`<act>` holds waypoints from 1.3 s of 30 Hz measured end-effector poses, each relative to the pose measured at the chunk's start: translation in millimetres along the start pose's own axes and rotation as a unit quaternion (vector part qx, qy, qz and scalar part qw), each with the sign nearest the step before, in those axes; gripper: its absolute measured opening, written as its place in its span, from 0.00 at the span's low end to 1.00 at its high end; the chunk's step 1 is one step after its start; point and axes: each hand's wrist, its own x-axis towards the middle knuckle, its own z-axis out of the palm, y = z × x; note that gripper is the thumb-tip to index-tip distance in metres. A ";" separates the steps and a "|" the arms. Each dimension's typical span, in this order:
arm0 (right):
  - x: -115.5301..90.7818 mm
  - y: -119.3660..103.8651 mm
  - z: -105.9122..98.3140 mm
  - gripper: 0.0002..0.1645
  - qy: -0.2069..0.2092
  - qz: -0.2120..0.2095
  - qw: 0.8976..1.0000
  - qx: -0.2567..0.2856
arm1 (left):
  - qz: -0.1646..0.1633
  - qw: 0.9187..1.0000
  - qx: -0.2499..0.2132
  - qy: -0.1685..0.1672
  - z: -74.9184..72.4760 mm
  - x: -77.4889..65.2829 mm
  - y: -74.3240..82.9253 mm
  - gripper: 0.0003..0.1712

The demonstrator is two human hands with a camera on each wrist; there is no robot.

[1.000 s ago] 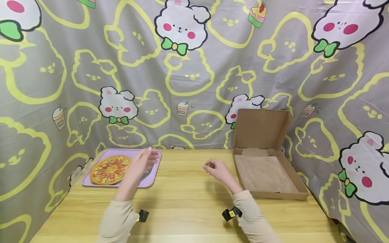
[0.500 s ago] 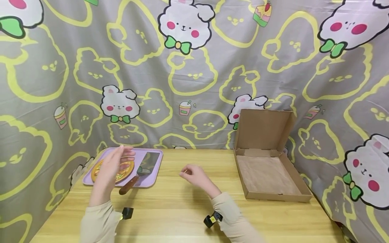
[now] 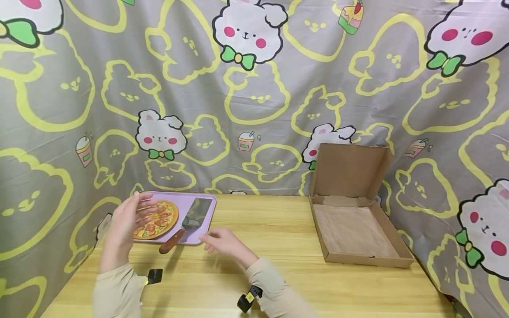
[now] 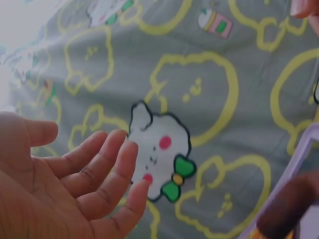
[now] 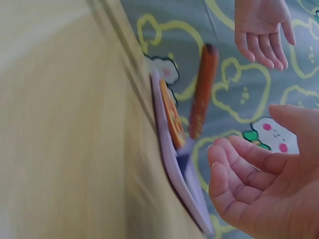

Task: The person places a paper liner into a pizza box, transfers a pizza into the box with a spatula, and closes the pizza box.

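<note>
Both hands have drifted leftward since half a second ago: the right hand (image 3: 224,242) has come across toward the lilac tray, and the left hand (image 3: 126,223) has slid further toward its left side. Beyond all the fingers hangs a grey cartoon-bear curtain (image 3: 274,110), and below them runs the wood-grain table (image 3: 286,256). Well off to the right of the right fingers stands the cardboard pizza box (image 3: 350,170), lid up, brown paper liner (image 3: 354,227) inside. Just left of the right fingertips lies the lilac tray (image 3: 183,204); whether they touch its corner, I can't tell. On it, the round pizza (image 3: 163,219) sits partly hidden behind the left fingers. Between the two sets of fingers is the wooden-handled spatula (image 3: 185,227), blade on the tray, handle jutting past the near edge. Small black wrist cameras (image 3: 154,276) sit behind each hand. The left fingers are slightly apart and gently bent; the right ones curve loosely side by side, thumb standing away.
</note>
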 end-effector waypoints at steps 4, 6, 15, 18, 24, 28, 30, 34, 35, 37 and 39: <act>6.0 -2.0 20.5 0.28 -0.012 0.031 0.997 0.072 | -0.006 0.999 -0.034 0.015 -12.5 2.2 -9.8 0.20; 9.3 -1.4 30.2 0.29 -0.013 0.045 0.994 0.103 | -0.009 0.999 -0.045 0.016 -18.4 3.1 -15.2 0.20; 17.8 -6.1 63.3 0.33 -0.038 0.092 0.972 0.210 | -0.050 0.993 -0.103 0.031 -41.9 2.8 -33.8 0.18; 20.2 -9.5 70.6 0.34 -0.043 0.108 0.965 0.237 | -0.059 0.991 -0.115 0.035 -45.1 4.1 -36.3 0.17; 23.7 -16.4 78.5 0.30 -0.023 0.125 0.961 0.246 | -0.068 0.991 -0.107 0.037 -44.3 5.7 -37.5 0.17; 24.0 -19.6 82.1 0.27 -0.008 0.132 0.958 0.253 | -0.068 0.992 -0.101 0.043 -44.1 4.3 -38.2 0.18; 23.6 -20.5 83.7 0.25 0.000 0.136 0.957 0.257 | -0.069 0.991 -0.103 0.044 -44.4 3.9 -38.9 0.18; 22.2 -20.2 84.9 0.21 0.004 0.141 0.950 0.280 | -0.070 0.991 -0.104 0.044 -45.7 4.3 -41.3 0.17; 21.8 -20.0 84.6 0.20 0.003 0.142 0.947 0.289 | -0.071 0.991 -0.102 0.043 -46.0 4.5 -41.7 0.17; 21.1 -19.7 83.8 0.19 0.000 0.147 0.940 0.308 | -0.072 0.992 -0.097 0.041 -46.2 5.1 -42.2 0.18; 20.7 -19.3 82.7 0.18 -0.002 0.153 0.933 0.327 | -0.071 0.992 -0.093 0.041 -45.5 6.1 -41.9 0.19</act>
